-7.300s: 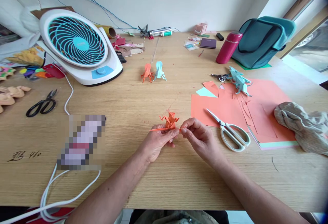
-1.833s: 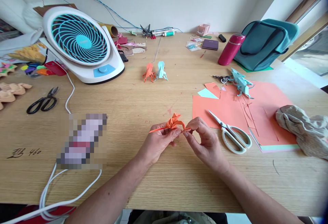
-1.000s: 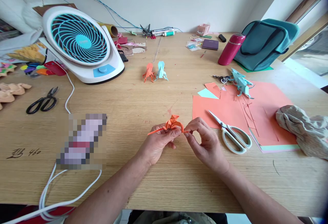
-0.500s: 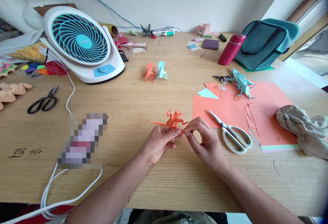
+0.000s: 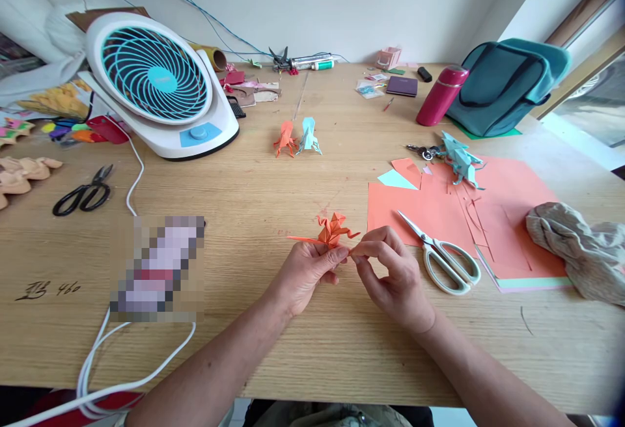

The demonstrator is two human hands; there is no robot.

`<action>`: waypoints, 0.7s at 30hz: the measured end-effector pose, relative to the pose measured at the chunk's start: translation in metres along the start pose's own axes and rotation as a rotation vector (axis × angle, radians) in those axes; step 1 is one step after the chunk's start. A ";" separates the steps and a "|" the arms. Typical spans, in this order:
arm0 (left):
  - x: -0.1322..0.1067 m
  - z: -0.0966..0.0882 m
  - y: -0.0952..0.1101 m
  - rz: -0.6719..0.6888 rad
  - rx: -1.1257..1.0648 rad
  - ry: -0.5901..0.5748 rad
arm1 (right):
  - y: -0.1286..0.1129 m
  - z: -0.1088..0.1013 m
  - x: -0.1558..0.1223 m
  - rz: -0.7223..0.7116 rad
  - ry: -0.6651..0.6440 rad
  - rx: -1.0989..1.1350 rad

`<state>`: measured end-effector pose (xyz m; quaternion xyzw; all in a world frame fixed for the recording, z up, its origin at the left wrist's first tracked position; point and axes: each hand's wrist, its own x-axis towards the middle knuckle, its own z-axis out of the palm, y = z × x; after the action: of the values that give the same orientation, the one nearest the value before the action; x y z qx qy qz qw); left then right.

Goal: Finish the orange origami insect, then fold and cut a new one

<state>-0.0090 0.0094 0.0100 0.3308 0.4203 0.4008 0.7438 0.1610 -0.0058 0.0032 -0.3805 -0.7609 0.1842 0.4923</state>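
Plainly, from the orange paper figure, I see white-handled scissors at three o'clock, crowding the right hand, two small paper figures at eleven and a fan at ten. The figure sits in the left hand, above the wooden table, pinched thumb to fingers; the right pinches its near edge (fingertips hide the details). Its slim strip points to nine o'clock, the long axis running nine to three.
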 end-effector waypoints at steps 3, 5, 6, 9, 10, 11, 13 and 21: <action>-0.001 0.000 0.000 0.017 0.001 0.001 | 0.000 0.001 -0.001 -0.019 -0.007 -0.018; -0.001 0.000 -0.001 0.031 0.007 0.014 | 0.001 0.001 -0.001 -0.021 -0.004 -0.021; -0.001 0.000 -0.001 0.038 0.010 0.018 | 0.001 0.001 -0.001 -0.018 -0.002 -0.017; -0.001 0.000 -0.001 0.067 0.012 0.028 | 0.001 0.002 -0.001 -0.006 0.006 0.009; -0.001 0.000 -0.001 0.077 0.011 0.035 | 0.002 0.002 -0.001 -0.003 0.007 0.016; -0.001 0.000 -0.001 0.088 0.011 0.042 | 0.002 0.002 -0.001 -0.004 0.007 0.019; 0.000 0.000 0.000 0.103 0.017 0.054 | 0.002 0.002 -0.001 -0.012 0.007 0.020; 0.001 0.000 -0.002 0.106 0.012 0.055 | 0.004 0.004 -0.003 -0.050 -0.022 0.026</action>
<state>-0.0079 0.0096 0.0078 0.3460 0.4248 0.4461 0.7077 0.1592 -0.0049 -0.0029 -0.3529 -0.7729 0.1858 0.4934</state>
